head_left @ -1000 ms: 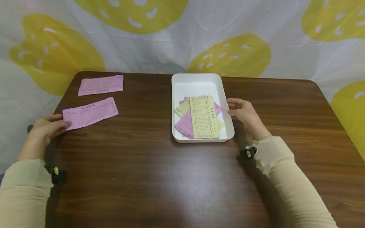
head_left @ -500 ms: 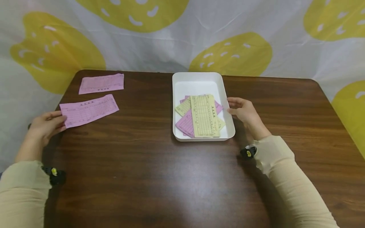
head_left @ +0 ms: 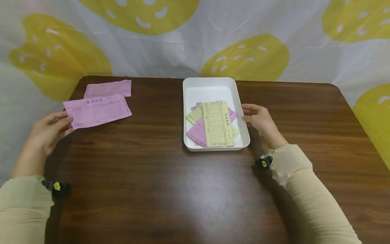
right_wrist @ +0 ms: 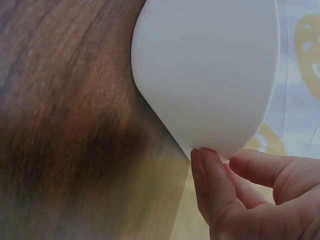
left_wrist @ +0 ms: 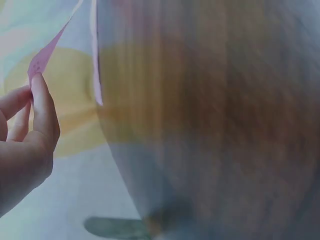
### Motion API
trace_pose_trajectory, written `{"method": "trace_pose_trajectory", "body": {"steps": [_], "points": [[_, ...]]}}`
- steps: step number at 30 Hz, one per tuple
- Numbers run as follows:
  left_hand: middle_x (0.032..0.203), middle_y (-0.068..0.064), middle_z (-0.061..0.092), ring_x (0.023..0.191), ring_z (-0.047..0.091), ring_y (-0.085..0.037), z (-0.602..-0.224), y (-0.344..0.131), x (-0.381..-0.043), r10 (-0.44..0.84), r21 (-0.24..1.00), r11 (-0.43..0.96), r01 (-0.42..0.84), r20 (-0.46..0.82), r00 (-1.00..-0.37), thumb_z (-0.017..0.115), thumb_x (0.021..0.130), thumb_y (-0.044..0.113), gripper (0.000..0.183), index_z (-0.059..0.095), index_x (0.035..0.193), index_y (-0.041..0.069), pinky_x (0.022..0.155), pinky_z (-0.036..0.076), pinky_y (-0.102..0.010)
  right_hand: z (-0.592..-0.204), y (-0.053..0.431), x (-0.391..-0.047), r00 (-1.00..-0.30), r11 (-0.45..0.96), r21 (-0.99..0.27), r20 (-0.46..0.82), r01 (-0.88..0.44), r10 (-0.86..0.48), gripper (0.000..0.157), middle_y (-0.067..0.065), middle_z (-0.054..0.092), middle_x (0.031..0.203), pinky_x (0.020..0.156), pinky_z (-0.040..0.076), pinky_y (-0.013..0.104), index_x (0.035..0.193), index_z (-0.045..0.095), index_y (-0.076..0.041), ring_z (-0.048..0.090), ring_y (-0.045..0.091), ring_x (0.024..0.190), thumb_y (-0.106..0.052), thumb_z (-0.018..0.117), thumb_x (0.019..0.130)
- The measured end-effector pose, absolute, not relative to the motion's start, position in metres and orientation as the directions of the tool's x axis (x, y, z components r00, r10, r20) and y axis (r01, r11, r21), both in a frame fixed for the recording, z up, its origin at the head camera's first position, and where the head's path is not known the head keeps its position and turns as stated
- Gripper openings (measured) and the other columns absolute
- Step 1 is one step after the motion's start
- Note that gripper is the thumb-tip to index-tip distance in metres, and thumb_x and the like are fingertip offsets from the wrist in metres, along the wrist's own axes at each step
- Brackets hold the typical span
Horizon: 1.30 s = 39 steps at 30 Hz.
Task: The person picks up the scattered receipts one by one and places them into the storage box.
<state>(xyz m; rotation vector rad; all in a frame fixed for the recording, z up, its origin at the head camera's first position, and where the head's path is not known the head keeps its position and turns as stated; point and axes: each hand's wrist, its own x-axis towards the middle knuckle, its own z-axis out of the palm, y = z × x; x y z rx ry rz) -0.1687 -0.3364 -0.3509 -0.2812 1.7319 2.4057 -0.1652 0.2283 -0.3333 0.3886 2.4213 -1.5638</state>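
My left hand point(head_left: 50, 130) pinches a pink printed paper slip point(head_left: 97, 111) by its near left end. In the left wrist view the slip point(left_wrist: 44, 57) shows almost edge-on between thumb and finger. A second pink slip point(head_left: 108, 88) lies behind it on the table, partly covered by the held one in the head view. At the right side of a white rectangular tray point(head_left: 210, 88), my right hand point(head_left: 260, 122) holds the wall near the rim with fingertips and thumb. Inside the tray, yellow point(head_left: 217, 123) and pink point(head_left: 197, 133) printed slips overlap, a yellow one on top.
A dark brown wood-grain table point(head_left: 152, 176) with rounded far corners bears everything. Behind it hangs a white cloth point(head_left: 170, 51) with large yellow shapes. Dark wrist bands with small yellow marks sit at both sleeves.
The left hand has raised the pink slip off the table, moving it slightly away until it overlaps the rear slip in view. The right hand and the tray have stayed in place.
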Motion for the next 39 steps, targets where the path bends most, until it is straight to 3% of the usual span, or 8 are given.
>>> {"method": "trace_pose_trajectory", "body": {"steps": [9, 23, 39], "points": [[0.081, 0.002, 0.067, 0.072, 0.066, -0.007, -0.332, -0.305, -0.17, 0.024, 0.934, -0.321, -0.158, -0.159, -0.987, 0.062, 0.088, -0.002, 0.016, 0.067, 0.093, 0.012, 0.065, 0.058, -0.018, -0.336, 0.227, -0.164, -0.939, 0.377, -0.862, -0.33, 0.34, 0.092, 0.051, 0.023, 0.047, 0.141, 0.072, 0.047, 0.007, 0.144, 0.037, 0.001, 0.053, 0.003, 0.093, 0.002, 0.049, 0.094], [0.082, -0.001, 0.066, 0.071, 0.067, -0.009, -0.316, -0.242, -0.173, 0.082, 0.902, -0.425, -0.081, -0.051, -0.995, 0.06, 0.089, -0.005, 0.015, 0.066, 0.093, 0.008, 0.064, 0.058, -0.019, -0.336, 0.217, -0.164, -0.943, 0.355, -0.875, -0.32, 0.33, 0.089, 0.052, 0.023, 0.047, 0.141, 0.072, 0.048, 0.008, 0.143, 0.039, 0.001, 0.055, 0.004, 0.095, 0.003, 0.052, 0.093], [0.089, 0.006, 0.061, 0.078, 0.062, -0.003, -0.314, -0.155, -0.173, 0.229, 0.968, -0.187, -0.169, -0.124, -0.965, 0.056, 0.094, 0.004, 0.011, 0.059, 0.096, 0.015, 0.071, 0.055, -0.015, -0.335, 0.213, -0.161, -0.948, 0.361, -0.878, -0.306, 0.314, 0.081, 0.049, 0.022, 0.05, 0.14, 0.078, 0.048, 0.014, 0.142, 0.041, 0.0, 0.056, 0.008, 0.1, 0.0, 0.051, 0.094]]}}
